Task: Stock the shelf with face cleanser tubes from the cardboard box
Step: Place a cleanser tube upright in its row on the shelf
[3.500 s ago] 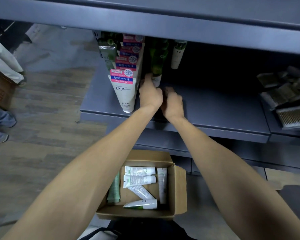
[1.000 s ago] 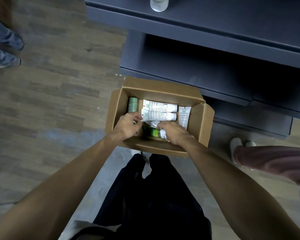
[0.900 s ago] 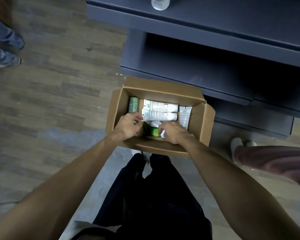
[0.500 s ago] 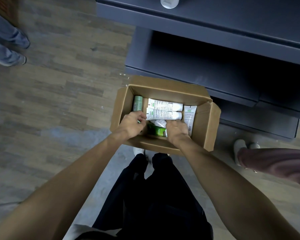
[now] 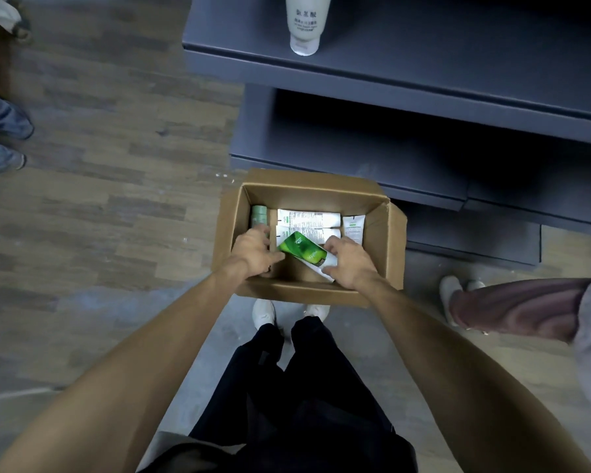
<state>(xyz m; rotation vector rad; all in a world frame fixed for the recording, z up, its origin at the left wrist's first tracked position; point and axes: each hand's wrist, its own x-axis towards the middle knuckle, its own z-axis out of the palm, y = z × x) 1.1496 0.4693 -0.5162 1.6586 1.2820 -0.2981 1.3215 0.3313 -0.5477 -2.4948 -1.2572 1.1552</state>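
Head view looks straight down on a dark shelf unit [image 5: 406,80] at the top, with one white tube [image 5: 306,22] standing cap-down near its front edge; the cardboard box [image 5: 386,240] sits open on the floor just in front of the lowest shelf, and it serves as the landmark for all that follows; beyond the box's left side a bystander's shoes show on the wood floor, and beyond its right side another person's leg and white shoe. Inside the box, against the far wall, two white tubes [image 5: 307,218] lie side by side with their long axes running left to right; a pale green tube [image 5: 258,215] lies along the left wall and a short white tube [image 5: 353,227] along the right wall, both pointing away from the person. Nearer the box's front wall, the green tube [image 5: 302,250] is tilted above the rest, its long axis slanting from far-left down to near-right; its white cap end goes into the right hand [image 5: 350,262], whose fingers curl round it, so that hand holds it. The left hand [image 5: 255,254] sits at the box's left side, its fingertips touching the tube's flat green end; whether they pinch it I cannot tell. By my judgement the right hand carries the load, so the lift to the shelf probably turns on it, with the tube swinging upright.
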